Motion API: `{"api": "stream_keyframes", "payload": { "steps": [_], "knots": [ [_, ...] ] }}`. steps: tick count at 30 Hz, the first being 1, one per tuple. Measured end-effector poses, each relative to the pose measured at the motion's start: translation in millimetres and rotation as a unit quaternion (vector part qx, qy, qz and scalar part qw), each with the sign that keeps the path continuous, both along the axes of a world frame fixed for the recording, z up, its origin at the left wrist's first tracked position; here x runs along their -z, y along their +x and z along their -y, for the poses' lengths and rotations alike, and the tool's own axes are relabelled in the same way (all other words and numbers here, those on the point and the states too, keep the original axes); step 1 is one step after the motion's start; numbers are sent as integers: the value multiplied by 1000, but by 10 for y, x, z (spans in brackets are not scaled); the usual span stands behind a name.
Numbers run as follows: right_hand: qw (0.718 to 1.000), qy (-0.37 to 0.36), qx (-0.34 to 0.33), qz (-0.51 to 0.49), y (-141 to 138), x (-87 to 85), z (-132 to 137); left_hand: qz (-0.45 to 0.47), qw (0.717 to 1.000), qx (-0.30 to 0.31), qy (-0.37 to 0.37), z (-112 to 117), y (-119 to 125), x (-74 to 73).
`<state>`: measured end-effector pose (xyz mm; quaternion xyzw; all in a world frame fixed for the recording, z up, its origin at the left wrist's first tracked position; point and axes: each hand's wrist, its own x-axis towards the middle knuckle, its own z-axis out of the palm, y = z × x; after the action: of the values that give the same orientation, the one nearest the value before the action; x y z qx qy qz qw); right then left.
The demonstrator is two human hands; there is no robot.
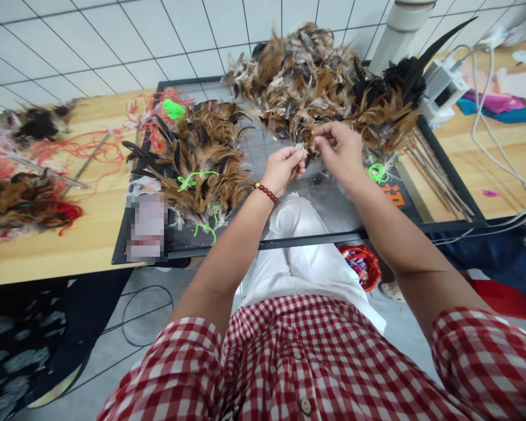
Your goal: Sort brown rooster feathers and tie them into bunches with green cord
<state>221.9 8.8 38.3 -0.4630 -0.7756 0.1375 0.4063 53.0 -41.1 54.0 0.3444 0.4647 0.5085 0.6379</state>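
Feathers in a small, brown, pale-ended tuft [300,148] point their pale end away from us, long axis running roughly lapward, above the black-framed grey panel [324,238]. Our bent left hand [284,166] pinches them; our right hand [342,151] curls nearby, its grip unclear to us. The pale end looks fluffy.

Red-and-white checked shirt [328,356], dark-red beaded bracelet [266,192]
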Motion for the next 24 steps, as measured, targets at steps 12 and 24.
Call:
{"api": "stream_keyframes", "payload": {
  "steps": [12, 24],
  "knots": [
    [987, -43, -145, 51, 91, -36, 38, 42, 989, -135, 36, -120, -45, 93],
    [959, -157, -130, -195, -105, -50, 91, 39, 989, -129, 62, -96, -12, 75]
  ]
}}
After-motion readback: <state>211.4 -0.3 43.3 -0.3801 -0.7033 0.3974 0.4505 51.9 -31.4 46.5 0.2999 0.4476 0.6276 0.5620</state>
